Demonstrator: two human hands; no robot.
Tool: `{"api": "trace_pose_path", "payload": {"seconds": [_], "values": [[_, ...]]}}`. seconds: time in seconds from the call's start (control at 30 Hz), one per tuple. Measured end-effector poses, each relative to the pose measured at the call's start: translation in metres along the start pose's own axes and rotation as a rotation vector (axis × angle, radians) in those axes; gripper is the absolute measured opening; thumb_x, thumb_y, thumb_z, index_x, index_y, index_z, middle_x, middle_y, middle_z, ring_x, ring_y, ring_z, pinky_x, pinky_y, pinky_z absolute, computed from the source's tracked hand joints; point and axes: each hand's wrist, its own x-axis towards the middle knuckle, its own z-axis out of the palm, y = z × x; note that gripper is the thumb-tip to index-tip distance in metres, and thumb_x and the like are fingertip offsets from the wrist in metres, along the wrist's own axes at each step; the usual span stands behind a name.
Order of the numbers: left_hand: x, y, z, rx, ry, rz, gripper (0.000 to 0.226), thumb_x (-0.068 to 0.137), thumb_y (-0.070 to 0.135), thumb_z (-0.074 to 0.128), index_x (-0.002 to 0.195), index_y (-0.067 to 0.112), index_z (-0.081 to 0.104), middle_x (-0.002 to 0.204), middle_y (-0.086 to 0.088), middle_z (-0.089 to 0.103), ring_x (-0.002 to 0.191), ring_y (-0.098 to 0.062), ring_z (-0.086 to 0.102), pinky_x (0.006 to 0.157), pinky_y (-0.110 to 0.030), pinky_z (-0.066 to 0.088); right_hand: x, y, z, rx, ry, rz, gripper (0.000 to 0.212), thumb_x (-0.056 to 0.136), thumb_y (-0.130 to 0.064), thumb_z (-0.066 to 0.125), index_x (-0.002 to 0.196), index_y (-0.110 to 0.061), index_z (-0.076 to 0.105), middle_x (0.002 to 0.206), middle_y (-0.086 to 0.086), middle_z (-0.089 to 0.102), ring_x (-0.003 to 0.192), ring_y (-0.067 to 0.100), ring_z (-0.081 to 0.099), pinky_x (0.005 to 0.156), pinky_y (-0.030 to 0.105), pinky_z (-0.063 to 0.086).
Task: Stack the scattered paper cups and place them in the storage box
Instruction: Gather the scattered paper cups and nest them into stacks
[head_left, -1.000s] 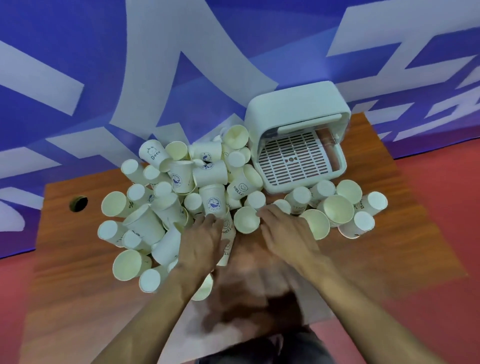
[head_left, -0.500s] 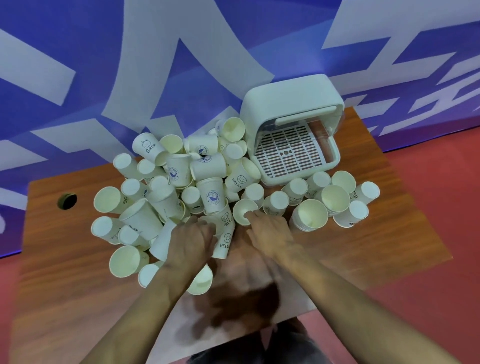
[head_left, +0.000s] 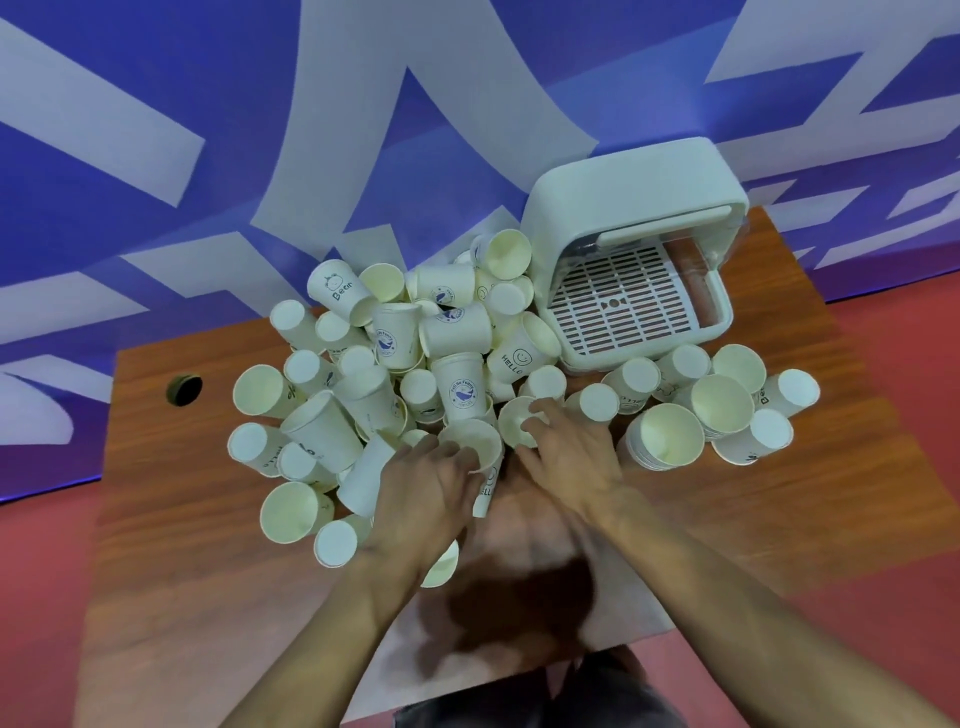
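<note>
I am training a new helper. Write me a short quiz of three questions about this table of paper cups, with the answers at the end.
1. True or false: no cup lies inside the storage box.
2. Where is the nested stack of cups? A) to the right of the right hand; B) on top of the box; C) inside the box.
3. Fill in: the cup gripped by the left hand bears the word ____.
Key: 1 true; 2 A; 3 HELLO.
</note>
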Motion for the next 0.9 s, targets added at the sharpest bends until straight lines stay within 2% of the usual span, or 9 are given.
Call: {"api": "trace_pose_path", "payload": {"seconds": [0.07, 0.17, 0.27, 0.33, 0.43, 0.53, 0.63, 0.77, 0.9], "values": [[0.002, 0.003, 0.0, -0.013, -0.003, -0.011, 0.021, 0.075, 0.032, 0.076, 0.065, 0.022, 0.061, 0.06, 0.005, 0.055, 0.063, -0.022, 0.055, 0.052, -0.031, 0.039, 0.0, 0.003, 0.007, -0.016, -0.046, -0.051, 0.021, 0.071, -0.035, 0.078, 0.086, -0.021, 0.073, 0.097, -0.002, 0.067, 0.079, 0.022, 0.065, 0.057, 0.03, 0.04], [0.006, 0.008, -0.001, -0.048, 0.026, -0.023, 0.018, 0.076, 0.031, 0.075, 0.067, 0.021, 0.063, 0.063, 0.005, 0.059, 0.065, -0.022, 0.056, 0.051, -0.032, 0.042, -0.001, 0.009, 0.007, -0.038, -0.07, -0.057, 0.016, 0.063, -0.018, 0.079, 0.073, -0.025, 0.069, 0.072, -0.005, 0.064, 0.065, 0.023, 0.062, 0.052, 0.028, 0.03], [0.014, 0.016, -0.004, -0.085, 0.083, -0.027, 0.016, 0.079, 0.034, 0.068, 0.07, 0.021, 0.064, 0.064, 0.005, 0.061, 0.065, -0.022, 0.058, 0.051, -0.033, 0.045, -0.014, 0.009, -0.006, 0.027, 0.032, -0.029, 0.016, 0.062, -0.017, 0.079, 0.068, -0.023, 0.065, 0.065, -0.006, 0.061, 0.06, 0.021, 0.061, 0.047, 0.026, 0.025], [0.016, 0.021, -0.007, -0.107, 0.11, -0.03, 0.017, 0.079, 0.035, 0.065, 0.071, 0.021, 0.065, 0.065, 0.005, 0.062, 0.066, -0.022, 0.059, 0.051, -0.033, 0.045, -0.03, 0.007, -0.014, 0.067, 0.101, -0.017, 0.015, 0.064, -0.02, 0.078, 0.07, -0.023, 0.064, 0.067, -0.007, 0.062, 0.064, 0.018, 0.062, 0.045, 0.025, 0.027], [0.024, 0.034, -0.01, -0.12, 0.12, -0.01, 0.02, 0.084, 0.037, 0.06, 0.074, 0.02, 0.065, 0.068, 0.005, 0.062, 0.067, -0.023, 0.058, 0.052, -0.036, 0.045, -0.051, 0.02, -0.022, 0.162, 0.15, 0.024, 0.005, 0.076, -0.026, 0.069, 0.08, -0.025, 0.065, 0.074, -0.008, 0.064, 0.072, 0.015, 0.063, 0.047, 0.027, 0.04], [0.035, 0.055, -0.017, -0.144, 0.149, -0.013, 0.025, 0.087, 0.04, 0.055, 0.075, 0.021, 0.066, 0.069, 0.005, 0.063, 0.068, -0.023, 0.057, 0.054, -0.036, 0.045, -0.062, 0.041, -0.038, 0.224, 0.21, 0.077, 0.009, 0.083, -0.033, 0.062, 0.09, -0.029, 0.066, 0.078, -0.01, 0.066, 0.075, 0.012, 0.065, 0.052, 0.027, 0.038], [0.05, 0.08, -0.032, -0.181, 0.217, -0.019, 0.022, 0.089, 0.039, 0.058, 0.078, 0.022, 0.067, 0.071, 0.006, 0.063, 0.069, -0.021, 0.056, 0.054, -0.036, 0.044, -0.07, 0.067, -0.069, 0.27, 0.309, 0.072, 0.011, 0.086, -0.033, 0.061, 0.095, -0.031, 0.067, 0.079, -0.011, 0.067, 0.075, 0.01, 0.064, 0.055, 0.028, 0.043], [0.067, 0.118, -0.045, -0.221, 0.25, -0.004, 0.015, 0.09, 0.036, 0.066, 0.081, 0.024, 0.068, 0.073, 0.008, 0.063, 0.072, -0.018, 0.055, 0.056, -0.036, 0.045, -0.075, 0.113, -0.104, 0.325, 0.463, 0.115, 0.009, 0.089, -0.034, 0.062, 0.095, -0.032, 0.069, 0.082, -0.014, 0.068, 0.069, 0.006, 0.062, 0.051, 0.025, 0.035], [0.078, 0.159, -0.047, -0.243, 0.286, -0.031, 0.014, 0.088, 0.036, 0.07, 0.081, 0.025, 0.068, 0.074, 0.008, 0.064, 0.072, -0.017, 0.057, 0.056, -0.034, 0.046, -0.082, 0.165, -0.113, 0.361, 0.55, 0.125, 0.012, 0.087, -0.029, 0.064, 0.097, -0.027, 0.071, 0.082, -0.012, 0.068, 0.068, 0.01, 0.064, 0.047, 0.028, 0.044]]}}
